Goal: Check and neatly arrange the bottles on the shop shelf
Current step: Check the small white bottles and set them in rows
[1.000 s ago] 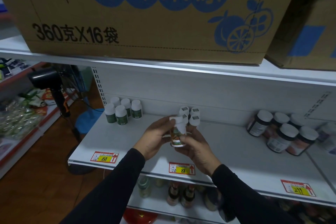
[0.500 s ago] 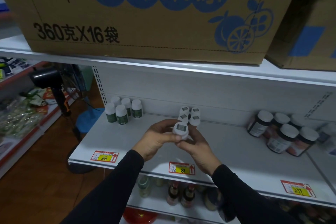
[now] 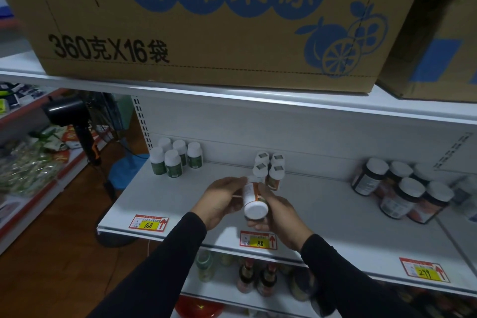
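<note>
I hold a small white bottle (image 3: 254, 200) with an orange-trimmed label above the front of the white shelf (image 3: 180, 204). It is tipped over, its flat white bottom facing me. My left hand (image 3: 222, 199) grips it from the left and my right hand (image 3: 277, 210) from the right and below. Just behind it stands a cluster of matching white-capped bottles (image 3: 269, 168). A group of green-labelled bottles (image 3: 175, 156) stands at the back left. Larger dark jars (image 3: 402, 191) with white lids stand at the right.
A big cardboard box (image 3: 196, 20) sits on the shelf above, close overhead, with a second box (image 3: 438, 33) to its right. Price tags (image 3: 258, 239) line the shelf's front edge. More bottles (image 3: 255, 279) stand on the shelf below. A black fan (image 3: 77, 121) stands on the floor at left.
The bottle was upright, then its cap faced me; now it is turned further so its bottom faces me. Both hands stayed on it and dropped slightly toward the shelf front.
</note>
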Motion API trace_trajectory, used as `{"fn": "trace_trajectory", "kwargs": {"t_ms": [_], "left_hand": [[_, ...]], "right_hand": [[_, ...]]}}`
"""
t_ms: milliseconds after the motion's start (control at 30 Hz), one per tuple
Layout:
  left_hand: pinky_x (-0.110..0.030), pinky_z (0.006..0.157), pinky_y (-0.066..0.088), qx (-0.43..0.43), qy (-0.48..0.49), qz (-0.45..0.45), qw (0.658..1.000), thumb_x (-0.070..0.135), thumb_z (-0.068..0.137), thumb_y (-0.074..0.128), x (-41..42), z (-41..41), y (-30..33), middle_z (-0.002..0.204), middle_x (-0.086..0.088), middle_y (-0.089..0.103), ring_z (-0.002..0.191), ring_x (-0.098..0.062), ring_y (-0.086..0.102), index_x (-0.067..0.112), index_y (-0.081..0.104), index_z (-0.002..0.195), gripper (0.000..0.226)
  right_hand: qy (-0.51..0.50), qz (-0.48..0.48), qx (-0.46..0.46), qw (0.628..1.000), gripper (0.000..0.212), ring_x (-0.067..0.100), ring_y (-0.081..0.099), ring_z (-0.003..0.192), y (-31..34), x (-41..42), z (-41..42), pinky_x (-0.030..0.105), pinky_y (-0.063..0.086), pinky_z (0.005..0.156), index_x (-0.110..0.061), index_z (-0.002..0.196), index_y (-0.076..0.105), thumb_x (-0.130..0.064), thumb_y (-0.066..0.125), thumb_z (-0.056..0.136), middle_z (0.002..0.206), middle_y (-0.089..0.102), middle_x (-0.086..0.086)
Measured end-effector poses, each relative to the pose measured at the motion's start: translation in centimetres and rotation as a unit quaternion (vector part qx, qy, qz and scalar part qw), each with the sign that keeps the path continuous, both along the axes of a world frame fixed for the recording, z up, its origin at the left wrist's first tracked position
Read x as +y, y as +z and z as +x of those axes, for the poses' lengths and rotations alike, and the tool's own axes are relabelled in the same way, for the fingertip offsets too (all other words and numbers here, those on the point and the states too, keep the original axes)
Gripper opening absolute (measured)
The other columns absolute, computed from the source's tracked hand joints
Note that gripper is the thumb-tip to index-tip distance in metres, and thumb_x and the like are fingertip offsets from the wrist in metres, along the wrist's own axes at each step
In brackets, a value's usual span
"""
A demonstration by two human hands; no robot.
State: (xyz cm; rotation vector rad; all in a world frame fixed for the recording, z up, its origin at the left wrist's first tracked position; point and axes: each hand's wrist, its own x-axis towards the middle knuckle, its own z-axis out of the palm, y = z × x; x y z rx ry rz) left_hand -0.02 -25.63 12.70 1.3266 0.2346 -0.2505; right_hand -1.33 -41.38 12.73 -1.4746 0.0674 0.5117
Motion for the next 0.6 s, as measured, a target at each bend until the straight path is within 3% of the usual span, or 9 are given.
{"fn": "trace_trajectory", "kwargs": {"t_ms": [100,233,367,500,600], "left_hand": [[-0.028,0.066,0.051,0.046,0.012,0.014,0.999,0.032,0.095,0.062,-0.33,0.11,-0.43,0.09,-0.013,0.068,0.08,-0.022,0.062,0.009,0.066,0.099,0.023],[-0.028,0.065,0.052,0.059,0.022,0.013,0.998,0.033,0.095,0.062,-0.53,0.18,-0.7,0.087,-0.011,0.069,0.077,-0.02,0.063,0.009,0.066,0.099,0.024],[-0.032,0.074,0.056,0.02,0.012,-0.02,1.0,0.023,0.097,0.058,-0.13,0.05,-0.47,0.096,-0.011,0.073,0.083,-0.022,0.069,0.008,0.067,0.105,0.019],[-0.034,0.084,0.053,-0.001,-0.003,-0.041,0.999,0.021,0.097,0.056,0.09,-0.19,-0.05,0.107,-0.009,0.074,0.094,-0.023,0.069,0.014,0.067,0.115,0.022],[-0.035,0.085,0.051,0.006,-0.011,-0.054,0.998,0.02,0.097,0.056,0.16,-0.29,-0.12,0.108,-0.007,0.074,0.098,-0.023,0.069,0.016,0.066,0.117,0.023]], "right_hand": [[-0.006,0.005,0.056,0.998,0.06,0.022,0.067,0.062,0.0,0.23,0.24,0.025,0.053,0.053,-0.006,0.101,0.068,-0.062,0.05,0.091,0.079,0.072,0.018],[-0.006,0.007,0.066,0.998,0.06,0.019,0.065,0.059,-0.1,0.2,0.21,0.024,0.053,0.052,-0.006,0.102,0.068,-0.063,0.05,0.09,0.077,0.071,0.015],[-0.007,-0.013,-0.001,1.0,0.059,0.022,0.07,0.072,-0.57,0.0,0.13,0.03,0.057,0.067,-0.008,0.107,0.069,-0.06,0.062,0.081,0.087,0.075,0.012],[-0.017,-0.024,-0.073,0.997,0.047,0.02,0.071,0.095,-0.84,-0.35,-0.01,0.033,0.059,0.084,-0.019,0.112,0.068,-0.052,0.072,0.079,0.101,0.075,0.004],[-0.025,-0.05,-0.113,0.992,0.044,0.016,0.071,0.092,-0.76,-0.62,0.02,0.027,0.058,0.076,-0.024,0.113,0.066,-0.045,0.078,0.075,0.101,0.073,0.003]]}}
